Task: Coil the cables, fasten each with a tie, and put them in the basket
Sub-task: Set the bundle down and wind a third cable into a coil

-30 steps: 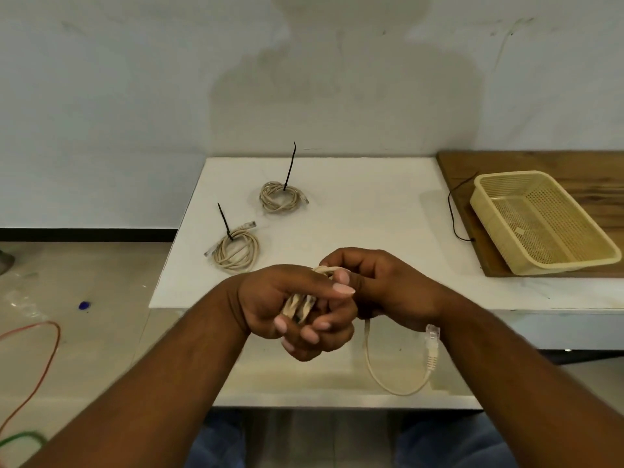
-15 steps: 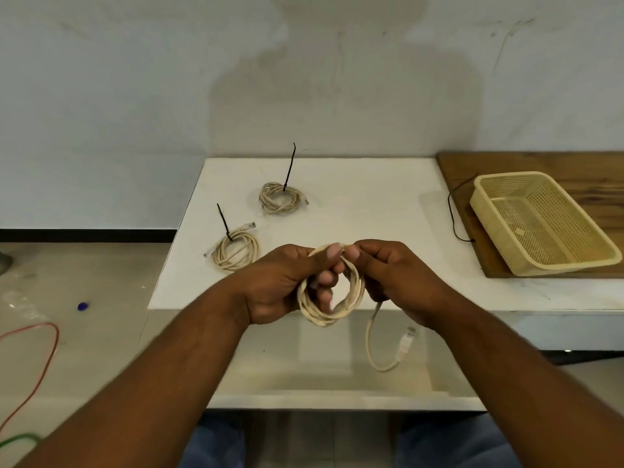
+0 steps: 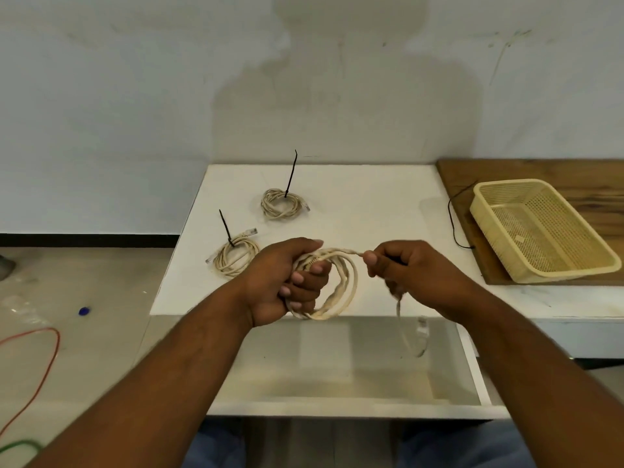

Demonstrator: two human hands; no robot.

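- Three beige cables in view: two are tied, and the third coil [image 3: 341, 292] is in hand, upright above the near edge of the white table [image 3: 371, 204].
- The left hand [image 3: 283, 282] has its fingers curled through the coil and grips the stacked loops on their left side.
- The right hand [image 3: 415, 275] pinches the running strand between thumb and forefinger, just right of the coil's top. The other fingers are curled in.
- The loose tail hangs below the right hand and ends in a clear plug [image 3: 422, 327], which is blurred.
- Handling, judged: the cable is light, soft and springy, with a smooth jacket.
- The loops will likely fan out if the left-hand grip slackens, so clamp across all turns at one spot and tie there.
- Don't pull by the plug, as its clip looks fragile.
- The near tied coil [image 3: 236, 256] and the far tied coil [image 3: 280, 204] lie flat on the table's left, with black tie tails sticking up. Best lifted by the bundle next to the tie.
- The basket [image 3: 493, 241] sits on the wooden board [image 3: 574, 170] at right, well apart from the coils, with no cable visible inside.
- A thin black strand [image 3: 450, 211] lies just beside the basket. It is probably a spare tie, but I can't confirm.
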